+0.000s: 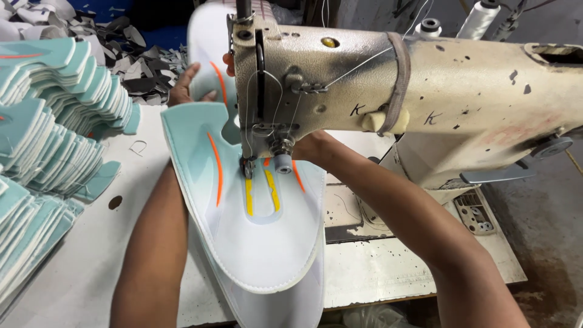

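— Under the needle, at the table's [388,267] near edge: risk?
— Head view. Right hand [313,149] lies beside the presser foot [248,167]; its grip can't be told, and a slip could catch fingers. Left hand [188,88], spread flat, holds the shoe upper [261,237]; drift skews the seam.
— Appearance?
— Mint-white, orange and yellow stripes, overhanging.

One sewing machine [425,91], two thread spools [480,18], two shoe-upper pieces [255,237] under the needle, many stacked.
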